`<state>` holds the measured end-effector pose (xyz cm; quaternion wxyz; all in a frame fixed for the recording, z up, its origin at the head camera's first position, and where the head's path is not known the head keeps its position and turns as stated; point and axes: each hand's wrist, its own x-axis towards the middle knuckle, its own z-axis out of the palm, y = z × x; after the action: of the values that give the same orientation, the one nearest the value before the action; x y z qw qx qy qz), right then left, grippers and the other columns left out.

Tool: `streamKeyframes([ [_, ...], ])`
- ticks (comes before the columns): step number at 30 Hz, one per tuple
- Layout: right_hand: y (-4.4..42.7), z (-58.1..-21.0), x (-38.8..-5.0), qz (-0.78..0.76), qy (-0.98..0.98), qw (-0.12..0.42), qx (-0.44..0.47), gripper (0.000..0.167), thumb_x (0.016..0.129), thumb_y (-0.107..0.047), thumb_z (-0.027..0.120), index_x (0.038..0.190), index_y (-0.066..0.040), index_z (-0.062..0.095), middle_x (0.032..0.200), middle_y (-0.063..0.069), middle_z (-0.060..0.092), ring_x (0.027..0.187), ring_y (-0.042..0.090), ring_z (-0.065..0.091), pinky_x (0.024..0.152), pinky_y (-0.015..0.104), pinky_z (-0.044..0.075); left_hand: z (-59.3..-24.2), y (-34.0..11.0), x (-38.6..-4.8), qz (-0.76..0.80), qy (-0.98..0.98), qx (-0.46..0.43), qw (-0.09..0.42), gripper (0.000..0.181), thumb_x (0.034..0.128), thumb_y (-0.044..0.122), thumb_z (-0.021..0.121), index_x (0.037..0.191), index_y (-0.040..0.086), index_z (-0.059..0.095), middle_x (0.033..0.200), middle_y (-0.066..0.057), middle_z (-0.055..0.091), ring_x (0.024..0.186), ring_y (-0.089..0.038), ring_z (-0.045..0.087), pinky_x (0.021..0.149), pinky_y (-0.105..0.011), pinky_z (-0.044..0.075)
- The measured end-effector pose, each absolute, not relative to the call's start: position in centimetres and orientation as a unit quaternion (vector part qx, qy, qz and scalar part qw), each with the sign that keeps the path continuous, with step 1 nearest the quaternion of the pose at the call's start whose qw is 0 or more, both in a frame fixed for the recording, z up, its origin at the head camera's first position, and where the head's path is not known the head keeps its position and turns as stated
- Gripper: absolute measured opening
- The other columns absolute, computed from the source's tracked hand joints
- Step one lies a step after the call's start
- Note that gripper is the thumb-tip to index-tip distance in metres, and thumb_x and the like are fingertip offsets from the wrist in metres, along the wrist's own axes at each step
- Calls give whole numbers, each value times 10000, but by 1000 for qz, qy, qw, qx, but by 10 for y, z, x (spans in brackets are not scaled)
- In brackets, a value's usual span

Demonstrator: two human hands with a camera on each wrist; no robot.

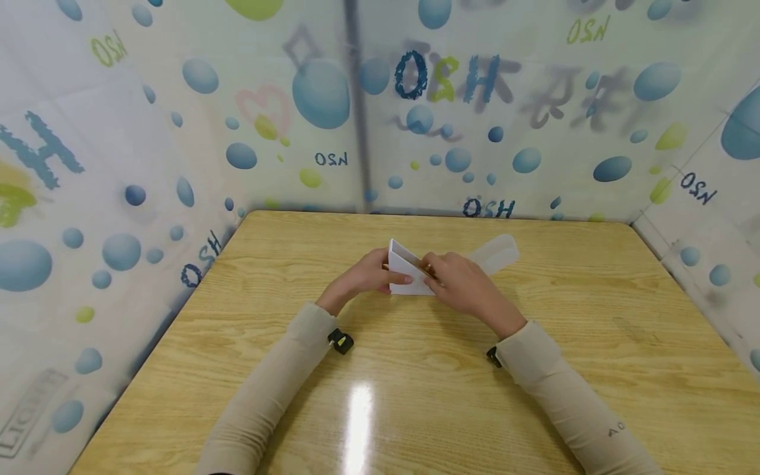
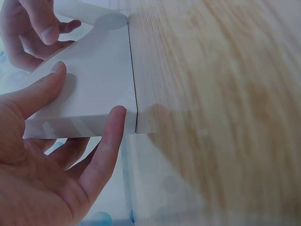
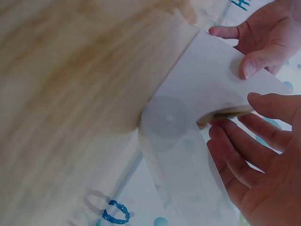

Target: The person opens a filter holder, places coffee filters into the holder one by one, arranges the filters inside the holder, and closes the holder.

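A white, slant-topped holder (image 1: 401, 267) stands upright on the wooden table, its slanted opening facing up. My left hand (image 1: 372, 270) grips its tall end, thumb (image 2: 44, 89) on the broad front face and another fingertip on the narrow side. At the lower part of the slope, my right hand (image 1: 460, 282) curls over the edge, thumb outside and other fingers partly inside the opening. A brownish strip (image 3: 230, 113) shows in the opening by those fingers; what it is cannot be made out. A translucent strip (image 1: 497, 254) with a round end extends from the holder's low corner.
The wooden table (image 1: 415, 369) reaches to printed curtains (image 1: 267, 99) at the back and sides. Dark wrist cameras (image 1: 341, 341) sit at both cuffs. A bright light reflection lies on the near tabletop.
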<state>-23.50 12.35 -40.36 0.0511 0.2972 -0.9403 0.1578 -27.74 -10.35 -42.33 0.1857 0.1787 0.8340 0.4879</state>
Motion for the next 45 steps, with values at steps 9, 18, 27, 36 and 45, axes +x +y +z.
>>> streamKeyframes([
  [9, 134, -386, -232, 163, -945, 65, 275, 277, 1013, -224, 682, 1252, -87, 652, 1159, 115, 731, 1028, 300, 688, 839, 487, 578, -426, -104, -279, 487, 834, 181, 187, 419, 951, 217, 764, 1327, 116, 610, 1253, -143, 703, 1026, -260, 706, 721, -362, 614],
  [18, 157, -368, -234, 176, -937, 91, 287, 250, 996, -189, 696, 1215, -72, 674, 1154, 123, 743, 1051, 295, 704, 881, 491, 576, -423, -103, -277, 492, 831, 181, 183, 414, 947, 191, 767, 1318, 101, 607, 1254, -155, 700, 1023, -252, 694, 711, -355, 612],
  [27, 176, -355, -235, 183, -937, 100, 278, 309, 987, -241, 704, 1245, -74, 667, 1207, 125, 729, 1113, 320, 679, 932, 530, 550, -424, -103, -278, 485, 836, 181, 181, 413, 944, 190, 770, 1315, 109, 610, 1251, -155, 698, 1041, -264, 691, 715, -351, 614],
  [36, 195, -347, -236, 206, -938, 108, 258, 323, 973, -239, 723, 1238, -61, 674, 1218, 148, 717, 1125, 348, 658, 938, 552, 537, -425, -103, -280, 482, 837, 184, 181, 412, 943, 201, 773, 1312, 114, 611, 1254, -150, 697, 1027, -250, 684, 697, -335, 604],
  [45, 200, -341, -235, 199, -941, 124, 245, 292, 954, -208, 742, 1194, -50, 689, 1150, 147, 737, 999, 323, 669, 872, 527, 548, -425, -104, -280, 479, 840, 184, 178, 409, 938, 209, 781, 1301, 120, 616, 1240, -139, 699, 999, -240, 677, 681, -334, 602],
])
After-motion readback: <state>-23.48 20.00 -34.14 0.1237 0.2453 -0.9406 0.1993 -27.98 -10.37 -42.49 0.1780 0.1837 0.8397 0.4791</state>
